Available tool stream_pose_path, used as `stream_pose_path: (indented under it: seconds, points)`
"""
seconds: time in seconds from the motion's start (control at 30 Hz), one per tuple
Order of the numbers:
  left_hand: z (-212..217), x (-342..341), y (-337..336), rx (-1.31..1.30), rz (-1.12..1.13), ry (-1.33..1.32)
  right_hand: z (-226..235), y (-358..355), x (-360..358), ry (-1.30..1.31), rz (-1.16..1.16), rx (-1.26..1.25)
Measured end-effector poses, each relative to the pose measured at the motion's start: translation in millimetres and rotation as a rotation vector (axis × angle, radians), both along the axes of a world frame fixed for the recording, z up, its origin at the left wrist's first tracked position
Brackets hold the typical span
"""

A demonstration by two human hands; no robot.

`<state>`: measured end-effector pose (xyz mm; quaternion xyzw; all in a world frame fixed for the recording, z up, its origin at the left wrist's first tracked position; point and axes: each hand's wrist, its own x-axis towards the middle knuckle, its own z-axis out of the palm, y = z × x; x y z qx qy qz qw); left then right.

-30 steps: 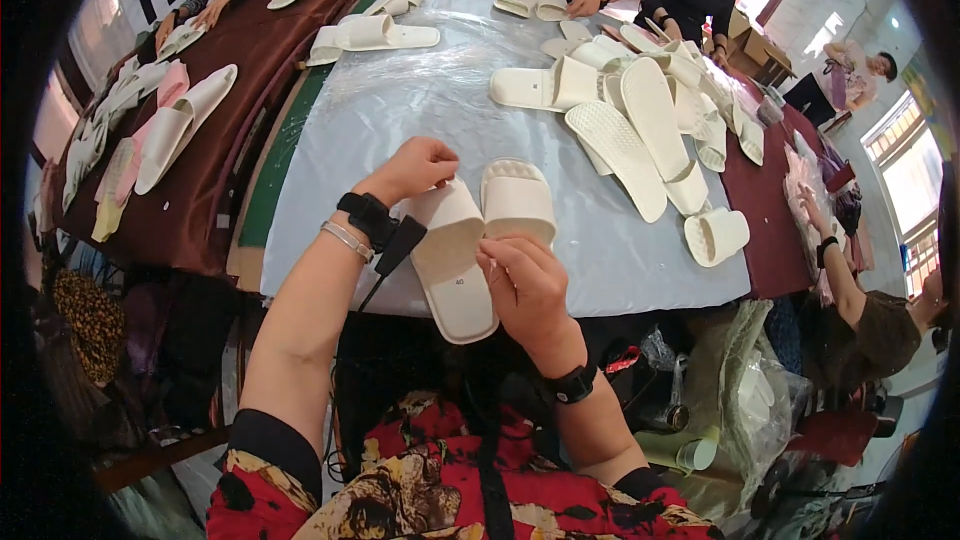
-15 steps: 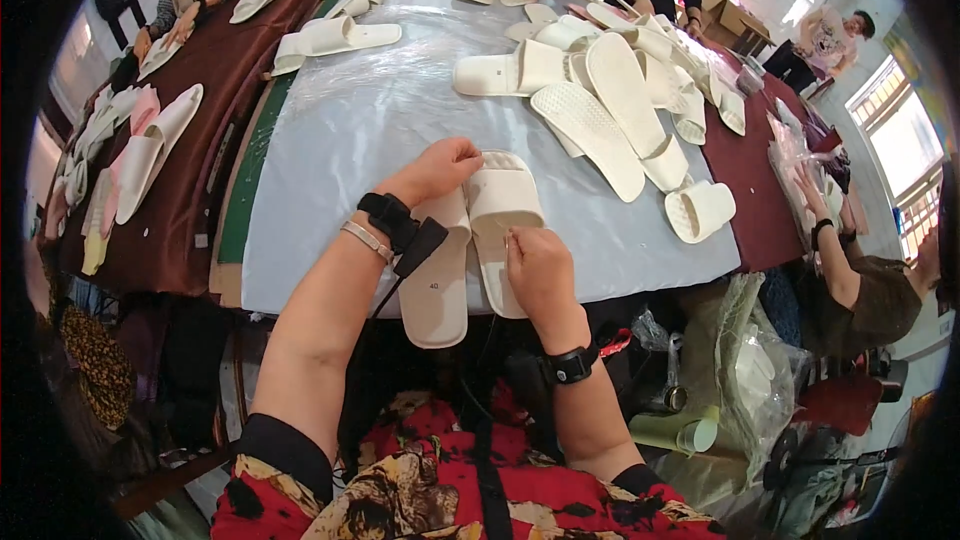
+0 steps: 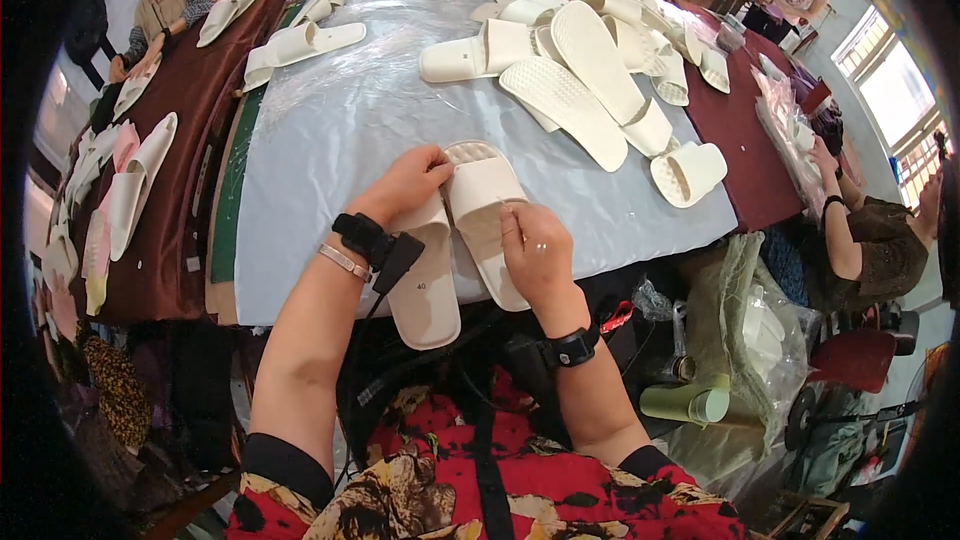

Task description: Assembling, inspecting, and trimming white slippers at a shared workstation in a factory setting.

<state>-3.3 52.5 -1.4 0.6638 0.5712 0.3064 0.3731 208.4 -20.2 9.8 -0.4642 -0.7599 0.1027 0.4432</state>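
Observation:
A pair of cream slide slippers lies side by side at the table's near edge, heels towards me. My left hand (image 3: pixel 412 182) is closed over the toe end of the left slipper (image 3: pixel 425 290), hiding its strap. Its fingertips press against the strap side of the right slipper (image 3: pixel 484 186). Fingers curled into a pinch, my right hand (image 3: pixel 538 248) is at the heel-side edge of the right slipper's strap; anything between its fingertips is too small to make out.
A pile of cream slippers (image 3: pixel 590 65) covers the back right of the pale table cover (image 3: pixel 330 140). One slipper (image 3: pixel 688 174) lies nearer, at the right. More slippers lie on the brown cloth (image 3: pixel 190 190) at left. Co-workers stand around. A green cylinder (image 3: pixel 685 400) is below the edge.
The view has shifted slightly, moving the tabletop left and up in the picture. Both hands stay at the slipper pair, which now sits a little more tilted.

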Motion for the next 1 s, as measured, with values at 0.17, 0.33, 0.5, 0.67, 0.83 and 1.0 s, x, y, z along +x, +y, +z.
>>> stream_pose_path:
  seconds: [0.17,0.33,0.5,0.67,0.83,1.0]
  points:
    - [1,2,-9,0.226,0.155,0.055,-3,0,1,0.265,0.033,0.097]
    - [26,11,-26,0.293,0.264,-0.310,-4,2,9,0.292,0.002,0.034]
    - [29,27,-47,0.359,0.221,-0.329,-9,5,3,0.269,0.025,0.052]
    - [30,44,-61,0.404,0.053,-0.112,-8,9,0,0.170,0.032,-0.014]
    - [32,48,-65,0.397,-0.071,0.028,-15,18,0,0.138,0.020,-0.066]
    - [25,48,-60,0.412,-0.137,0.078,-18,19,-1,0.187,0.024,-0.126]
